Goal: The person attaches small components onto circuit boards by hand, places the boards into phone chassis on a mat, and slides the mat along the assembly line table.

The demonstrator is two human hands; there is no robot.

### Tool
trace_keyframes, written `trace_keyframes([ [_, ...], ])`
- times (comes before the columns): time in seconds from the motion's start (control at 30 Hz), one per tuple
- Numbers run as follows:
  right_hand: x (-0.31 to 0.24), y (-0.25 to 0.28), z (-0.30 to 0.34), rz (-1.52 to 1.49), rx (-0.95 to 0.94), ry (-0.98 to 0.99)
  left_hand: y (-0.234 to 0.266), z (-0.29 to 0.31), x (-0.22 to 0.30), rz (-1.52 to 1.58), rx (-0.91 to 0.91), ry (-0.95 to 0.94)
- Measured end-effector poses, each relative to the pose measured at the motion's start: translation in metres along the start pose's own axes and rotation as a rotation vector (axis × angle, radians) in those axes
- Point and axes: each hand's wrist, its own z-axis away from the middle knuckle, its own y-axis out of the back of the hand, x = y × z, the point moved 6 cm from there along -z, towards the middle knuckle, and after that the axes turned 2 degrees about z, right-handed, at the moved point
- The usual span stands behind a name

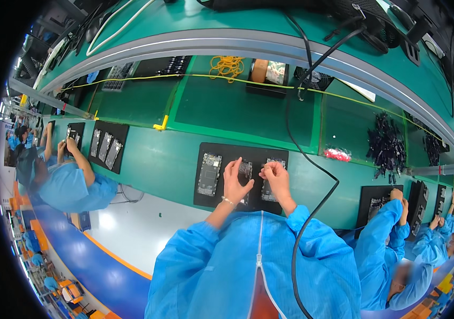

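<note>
A black mat (231, 150) lies on the green bench in front of me, with three phone-sized circuit boards side by side on it. The left board (209, 174) lies uncovered. My left hand (234, 184) is over the left edge of the middle board (245, 171), its thumb and fingers apart; I see nothing held in it. Over the right board (267, 190) my right hand (277, 179) has thumb and fingertips pinched together. Whatever is between them, if anything, is too small to make out. Both hands partly cover the boards beneath.
A black cable (316, 219) hangs down across the bench, right of my right hand. Behind the mat are an orange-brown box (259, 70), a coiled yellow cord (227, 67) and a heap of dark strips (385, 143). Co-workers in blue sit on both sides.
</note>
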Motion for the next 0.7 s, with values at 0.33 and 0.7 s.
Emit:
trace_keyframes([
  [0.33,0.008,0.008,0.009,-0.048,0.026,-0.015,0.017,-0.012,-0.035,-0.328,0.197,0.026],
  [0.7,-0.014,-0.028,0.019,0.056,-0.068,0.003,0.069,-0.005,-0.079,-0.118,0.043,0.261],
])
